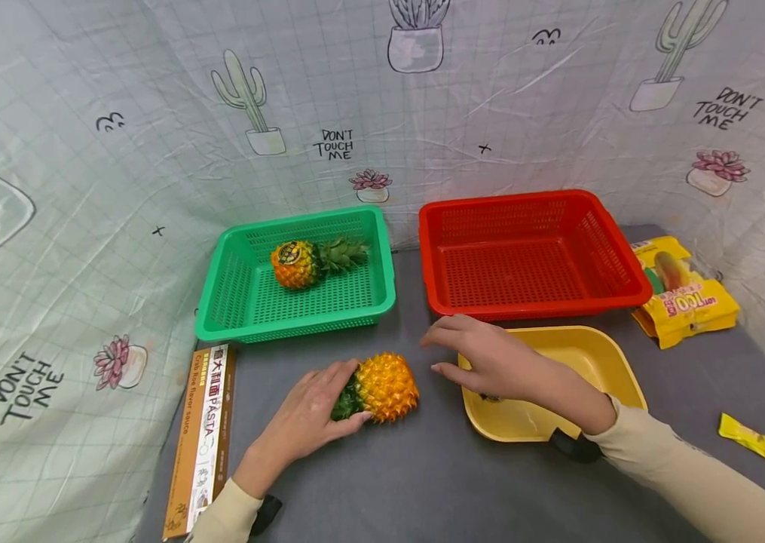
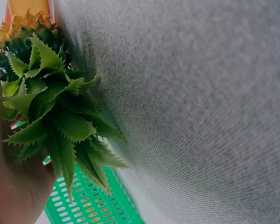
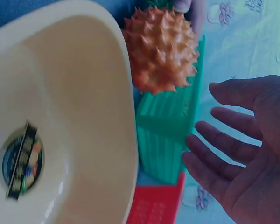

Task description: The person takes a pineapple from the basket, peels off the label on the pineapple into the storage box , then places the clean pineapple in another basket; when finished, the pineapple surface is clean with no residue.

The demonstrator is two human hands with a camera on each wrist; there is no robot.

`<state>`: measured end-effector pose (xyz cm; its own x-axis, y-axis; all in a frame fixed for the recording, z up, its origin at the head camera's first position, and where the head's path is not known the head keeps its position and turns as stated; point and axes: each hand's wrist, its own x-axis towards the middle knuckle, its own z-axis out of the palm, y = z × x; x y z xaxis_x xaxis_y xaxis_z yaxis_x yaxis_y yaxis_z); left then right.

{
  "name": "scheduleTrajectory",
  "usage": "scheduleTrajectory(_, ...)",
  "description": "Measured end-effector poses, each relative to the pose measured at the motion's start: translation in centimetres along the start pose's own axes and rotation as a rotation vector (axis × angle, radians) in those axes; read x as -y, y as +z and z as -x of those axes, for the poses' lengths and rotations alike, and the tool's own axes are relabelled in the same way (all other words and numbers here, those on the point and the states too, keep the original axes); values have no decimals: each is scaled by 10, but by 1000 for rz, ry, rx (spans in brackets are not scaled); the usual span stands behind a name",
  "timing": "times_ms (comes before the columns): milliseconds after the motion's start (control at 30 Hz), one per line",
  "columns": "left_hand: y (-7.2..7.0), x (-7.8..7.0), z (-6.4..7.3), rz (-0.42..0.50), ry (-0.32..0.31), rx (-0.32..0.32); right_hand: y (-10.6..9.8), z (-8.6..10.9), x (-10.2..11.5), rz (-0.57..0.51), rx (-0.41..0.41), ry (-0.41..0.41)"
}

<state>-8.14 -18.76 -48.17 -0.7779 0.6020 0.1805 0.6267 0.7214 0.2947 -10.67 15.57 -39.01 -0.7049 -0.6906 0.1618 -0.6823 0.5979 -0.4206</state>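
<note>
A pineapple (image 1: 387, 386) lies on its side on the grey table, orange body to the right. My left hand (image 1: 310, 411) grips it around the green crown end, thumb on the near side and fingers on the far side. In the left wrist view the spiky crown (image 2: 60, 107) fills the space beside the palm. My right hand (image 1: 491, 358) hovers over the left part of a yellow basin (image 1: 595, 369), holding nothing. Its fingers are spread and relaxed in the right wrist view, where an oval sticker (image 3: 22, 161) shows inside the basin.
A green basket (image 1: 236, 290) at the back left holds another pineapple (image 1: 297, 264) with its crown. Right of it stands a red basket (image 1: 504, 271). A pasta box (image 1: 202, 437) lies at left; a yellow snack bag (image 1: 687, 302) and small yellow packet (image 1: 745, 435) lie at right.
</note>
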Motion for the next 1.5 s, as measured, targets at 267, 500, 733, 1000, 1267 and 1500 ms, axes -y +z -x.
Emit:
scheduleTrajectory(267, -1, 2, -2, -5, 22, -14, 24, -22, 8, -6, -1, -155)
scheduleTrajectory(500, 1, 3, 0, -9, 20, -9, 43, -33, 17, 4, 48, -182)
scheduleTrajectory(733, 0, 2, 2, -14, 18, -4, 55, -40, 23, 2, 77, -175)
scheduleTrajectory(1000, -1, 1, 1, -4, 20, -5, 65, -46, 24, 4, 77, -171)
scheduleTrajectory(1267, 0, 1, 3, -4, 9, -2, 76, -53, 25, -13, 103, -133)
scheduleTrajectory(1500, 1, 1, 1, -6, 27, -19, 86, -53, 25, -9, 100, -120)
